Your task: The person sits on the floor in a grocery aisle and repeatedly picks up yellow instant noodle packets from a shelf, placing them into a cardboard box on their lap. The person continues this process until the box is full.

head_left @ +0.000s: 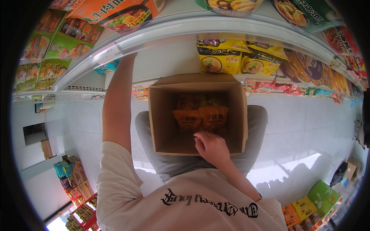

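Note:
An open cardboard box [244, 115] rests on my lap against the shelf edge. Inside it lie several orange noodle packets [214, 115], with darker ones behind them. My right hand [212, 147] is over the near rim of the box, its fingers curled, below the packets; whether it touches anything is unclear. My left arm reaches up under the transparent shelf edge, and the left hand is hidden beneath the upper shelf. Near that forearm a turquoise packet [107, 67] shows on the lower shelf. Yellow noodle packets [221, 60] stand on the same shelf behind the box.
The upper shelf's front rail [185, 27] curves across above the box, with large noodle packets on it. Cup noodles [303, 65] stand to the right. Stacked goods [73, 179] stand at the lower left, and a green carton [323, 196] at the lower right.

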`<state>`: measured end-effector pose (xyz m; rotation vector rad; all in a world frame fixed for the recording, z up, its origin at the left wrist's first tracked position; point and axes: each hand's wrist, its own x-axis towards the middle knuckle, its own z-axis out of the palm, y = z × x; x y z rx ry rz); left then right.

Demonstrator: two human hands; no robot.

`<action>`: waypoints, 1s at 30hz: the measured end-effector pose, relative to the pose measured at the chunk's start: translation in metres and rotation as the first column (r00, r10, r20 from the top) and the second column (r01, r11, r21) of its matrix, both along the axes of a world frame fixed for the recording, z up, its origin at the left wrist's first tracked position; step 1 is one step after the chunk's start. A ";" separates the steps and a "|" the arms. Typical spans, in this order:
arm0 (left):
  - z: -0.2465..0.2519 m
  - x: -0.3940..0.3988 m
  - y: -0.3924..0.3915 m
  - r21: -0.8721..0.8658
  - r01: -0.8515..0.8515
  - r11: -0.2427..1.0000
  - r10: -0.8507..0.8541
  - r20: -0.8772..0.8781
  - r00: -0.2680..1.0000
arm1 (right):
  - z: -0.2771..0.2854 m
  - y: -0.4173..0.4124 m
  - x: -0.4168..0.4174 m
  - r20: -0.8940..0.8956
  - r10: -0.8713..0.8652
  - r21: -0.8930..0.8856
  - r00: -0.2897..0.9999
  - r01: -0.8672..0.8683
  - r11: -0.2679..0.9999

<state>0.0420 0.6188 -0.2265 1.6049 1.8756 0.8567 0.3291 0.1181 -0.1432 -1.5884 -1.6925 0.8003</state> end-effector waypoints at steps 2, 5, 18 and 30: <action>0.001 0.000 0.001 0.006 0.009 1.000 -0.009 -0.020 1.000 | 0.001 0.000 0.000 -0.004 -0.005 0.010 1.000 0.005 1.000; 0.000 -0.001 0.003 0.011 0.018 1.000 -0.017 -0.043 0.999 | -0.001 0.000 -0.001 -0.003 -0.009 0.005 1.000 0.009 1.000; -0.008 0.017 -0.004 0.115 0.080 0.990 -0.066 -0.119 0.991 | 0.001 0.000 -0.001 0.010 -0.019 -0.055 1.000 0.020 0.998; 0.017 0.063 -0.094 0.007 0.023 1.000 -0.024 0.476 0.879 | -0.004 -0.003 0.000 0.014 -0.061 -0.029 0.998 0.061 0.998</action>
